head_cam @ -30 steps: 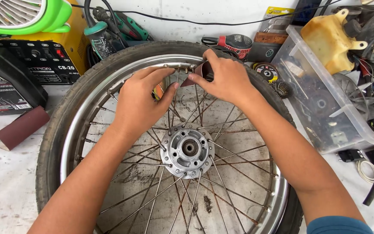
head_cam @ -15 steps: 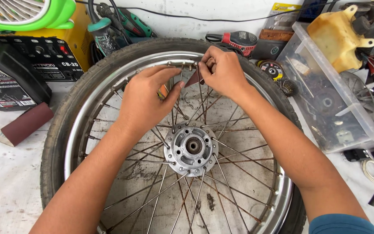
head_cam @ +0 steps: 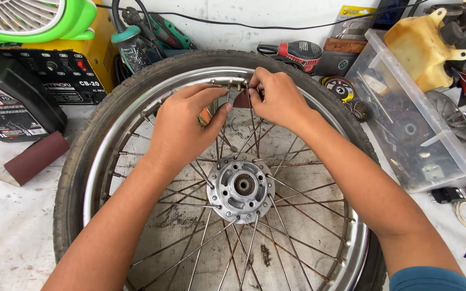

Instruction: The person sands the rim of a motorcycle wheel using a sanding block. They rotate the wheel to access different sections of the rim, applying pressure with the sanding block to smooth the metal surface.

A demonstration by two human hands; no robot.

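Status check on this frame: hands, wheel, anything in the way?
Left hand and right hand both pinching spokes near the far rim. Spoked wheel flat on the bench. Clear plastic bin sits close on the right.

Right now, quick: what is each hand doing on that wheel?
Left hand: fingers curled around a spoke near the rim; a small tool may be in it, unclear.
Right hand: pinched shut on a spoke end at the rim.
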